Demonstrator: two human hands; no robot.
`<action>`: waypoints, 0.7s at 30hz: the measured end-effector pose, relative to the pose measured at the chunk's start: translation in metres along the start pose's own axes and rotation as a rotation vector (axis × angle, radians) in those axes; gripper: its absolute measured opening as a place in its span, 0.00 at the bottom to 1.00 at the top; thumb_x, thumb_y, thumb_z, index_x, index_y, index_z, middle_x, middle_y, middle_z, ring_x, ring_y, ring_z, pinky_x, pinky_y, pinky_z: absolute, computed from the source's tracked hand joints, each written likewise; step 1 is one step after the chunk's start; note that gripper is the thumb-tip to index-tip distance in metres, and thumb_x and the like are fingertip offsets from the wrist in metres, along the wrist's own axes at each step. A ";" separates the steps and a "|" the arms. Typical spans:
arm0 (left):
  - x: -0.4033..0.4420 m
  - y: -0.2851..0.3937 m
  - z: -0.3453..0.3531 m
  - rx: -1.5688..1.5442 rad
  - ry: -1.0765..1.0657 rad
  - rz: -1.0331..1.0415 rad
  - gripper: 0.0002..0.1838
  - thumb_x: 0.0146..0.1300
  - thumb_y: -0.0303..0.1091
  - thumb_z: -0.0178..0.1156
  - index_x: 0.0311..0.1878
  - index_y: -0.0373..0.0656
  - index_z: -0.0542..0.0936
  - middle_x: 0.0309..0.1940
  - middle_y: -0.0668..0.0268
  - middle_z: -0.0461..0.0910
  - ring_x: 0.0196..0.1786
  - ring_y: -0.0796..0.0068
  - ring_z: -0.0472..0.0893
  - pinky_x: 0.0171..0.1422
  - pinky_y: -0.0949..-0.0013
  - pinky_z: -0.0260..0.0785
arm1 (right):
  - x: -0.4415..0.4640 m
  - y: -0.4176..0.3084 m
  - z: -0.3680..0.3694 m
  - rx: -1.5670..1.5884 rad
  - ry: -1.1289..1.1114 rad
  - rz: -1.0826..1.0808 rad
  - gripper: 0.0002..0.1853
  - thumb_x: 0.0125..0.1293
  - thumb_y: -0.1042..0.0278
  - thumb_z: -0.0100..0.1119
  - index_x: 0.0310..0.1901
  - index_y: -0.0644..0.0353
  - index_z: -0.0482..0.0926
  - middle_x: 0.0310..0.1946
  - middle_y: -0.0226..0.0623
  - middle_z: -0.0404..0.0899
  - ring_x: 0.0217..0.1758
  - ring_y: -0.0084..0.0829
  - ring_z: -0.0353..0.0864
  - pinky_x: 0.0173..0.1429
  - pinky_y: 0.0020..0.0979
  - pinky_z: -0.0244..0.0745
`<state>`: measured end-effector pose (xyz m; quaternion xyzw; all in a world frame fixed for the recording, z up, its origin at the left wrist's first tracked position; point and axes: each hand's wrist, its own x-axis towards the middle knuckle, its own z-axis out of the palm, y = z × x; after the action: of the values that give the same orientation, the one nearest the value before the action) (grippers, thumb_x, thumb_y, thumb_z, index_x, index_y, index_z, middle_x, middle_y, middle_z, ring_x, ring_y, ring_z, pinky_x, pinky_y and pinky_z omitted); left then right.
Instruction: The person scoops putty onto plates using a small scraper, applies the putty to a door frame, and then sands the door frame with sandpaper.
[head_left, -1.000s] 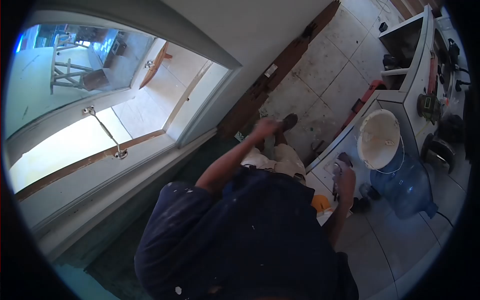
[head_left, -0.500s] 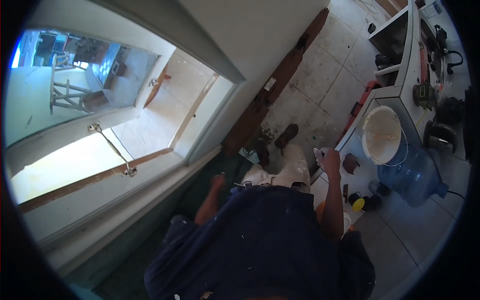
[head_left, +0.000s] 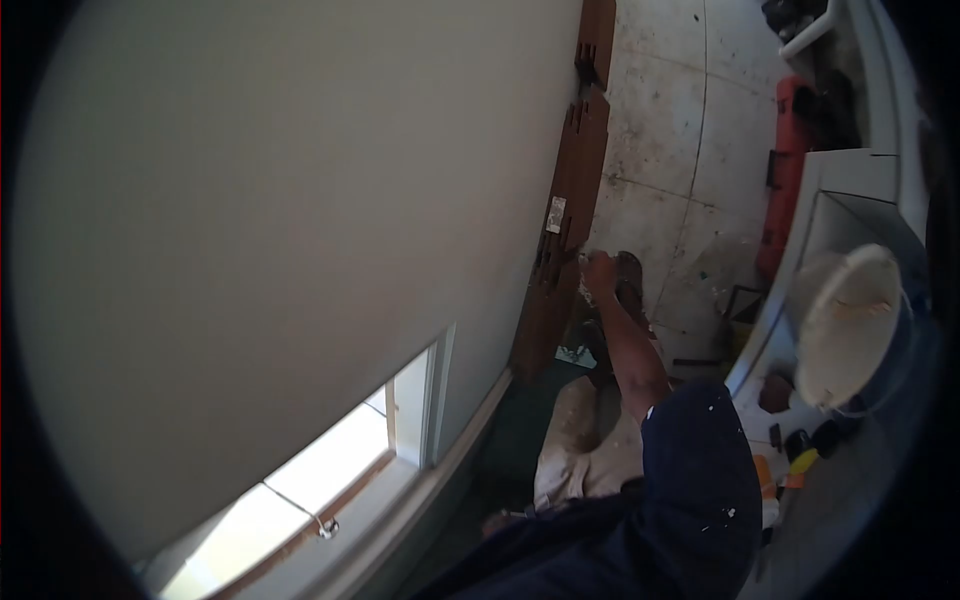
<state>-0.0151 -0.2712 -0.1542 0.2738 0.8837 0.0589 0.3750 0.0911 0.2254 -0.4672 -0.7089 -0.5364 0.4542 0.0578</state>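
My right hand (head_left: 600, 274) is stretched forward over the dark shoe, beside the notched brown wooden board (head_left: 570, 190) along the wall. Its fingers look curled in, with a small pale bit at their tips that I cannot make out. Whether the hand touches the board is unclear. My left hand (head_left: 497, 522) is low by my waist, partly hidden by the dark shirt, and its fingers do not show clearly. A pale label (head_left: 556, 214) sits on the board.
A window opening (head_left: 300, 440) with a latch is at lower left. On the right are a long red tool (head_left: 785, 180), a whitish bucket (head_left: 850, 325), a blue water jug (head_left: 900, 360) and a yellow item (head_left: 803, 461). Stained floor tiles (head_left: 655, 130) run ahead.
The view has swung toward the wall and board. My right hand has gone from beside my right leg to the board, its fingers now curled. My left hand has dropped nearer my waist.
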 end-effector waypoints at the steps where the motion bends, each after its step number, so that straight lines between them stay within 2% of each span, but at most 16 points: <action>1: 0.008 0.001 -0.002 0.011 -0.005 -0.034 0.19 0.66 0.44 0.51 0.34 0.37 0.80 0.27 0.62 0.81 0.30 0.77 0.78 0.35 0.69 0.71 | 0.013 -0.012 0.010 0.020 0.031 0.053 0.12 0.56 0.61 0.62 0.31 0.63 0.79 0.31 0.51 0.79 0.38 0.51 0.80 0.42 0.46 0.75; 5: 0.037 -0.003 -0.006 0.044 -0.005 -0.160 0.19 0.66 0.44 0.51 0.34 0.37 0.80 0.27 0.62 0.81 0.30 0.77 0.78 0.35 0.69 0.70 | 0.073 -0.018 0.078 0.068 0.008 0.101 0.11 0.56 0.63 0.61 0.30 0.64 0.78 0.32 0.51 0.79 0.40 0.50 0.80 0.42 0.43 0.76; 8: 0.055 -0.018 -0.022 0.081 0.009 -0.236 0.19 0.66 0.45 0.51 0.34 0.37 0.80 0.27 0.62 0.81 0.30 0.77 0.78 0.35 0.69 0.70 | 0.095 -0.033 0.113 0.005 0.007 0.179 0.12 0.56 0.62 0.62 0.34 0.63 0.76 0.33 0.48 0.79 0.39 0.47 0.80 0.43 0.40 0.77; 13: 0.061 -0.042 -0.058 0.119 0.036 -0.344 0.19 0.66 0.45 0.51 0.34 0.37 0.80 0.27 0.62 0.80 0.30 0.77 0.77 0.34 0.69 0.70 | 0.093 -0.040 0.148 -0.051 0.257 0.278 0.17 0.56 0.60 0.63 0.40 0.60 0.71 0.41 0.40 0.74 0.44 0.40 0.80 0.45 0.36 0.79; 14: 0.059 -0.044 -0.064 0.119 0.040 -0.362 0.19 0.66 0.45 0.51 0.34 0.37 0.80 0.27 0.63 0.80 0.30 0.77 0.77 0.34 0.69 0.70 | 0.091 -0.045 0.150 -0.051 0.235 0.304 0.16 0.56 0.61 0.64 0.40 0.61 0.71 0.42 0.41 0.74 0.47 0.39 0.79 0.47 0.34 0.78; 18: 0.076 -0.054 -0.064 0.068 0.059 -0.392 0.19 0.66 0.45 0.51 0.34 0.37 0.80 0.27 0.63 0.80 0.30 0.77 0.77 0.34 0.69 0.70 | 0.102 -0.048 0.157 -0.015 0.278 0.384 0.17 0.56 0.62 0.63 0.41 0.62 0.71 0.42 0.41 0.74 0.48 0.40 0.78 0.49 0.36 0.77; 20: 0.073 -0.057 -0.073 0.043 0.055 -0.415 0.20 0.66 0.46 0.51 0.33 0.37 0.80 0.27 0.63 0.80 0.30 0.77 0.77 0.34 0.69 0.70 | 0.085 -0.054 0.138 0.324 0.205 0.447 0.15 0.57 0.63 0.63 0.42 0.61 0.73 0.42 0.42 0.74 0.47 0.43 0.77 0.50 0.39 0.76; 21: 0.060 -0.057 -0.080 0.031 0.046 -0.439 0.20 0.66 0.46 0.51 0.33 0.37 0.80 0.28 0.63 0.80 0.29 0.77 0.77 0.34 0.69 0.70 | 0.070 -0.045 0.141 0.312 0.214 0.457 0.15 0.57 0.63 0.63 0.42 0.61 0.73 0.42 0.42 0.74 0.47 0.43 0.77 0.50 0.39 0.76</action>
<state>-0.1301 -0.2792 -0.1523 0.0790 0.9313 -0.0316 0.3542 -0.0399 0.2438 -0.5639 -0.8378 -0.2773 0.4552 0.1183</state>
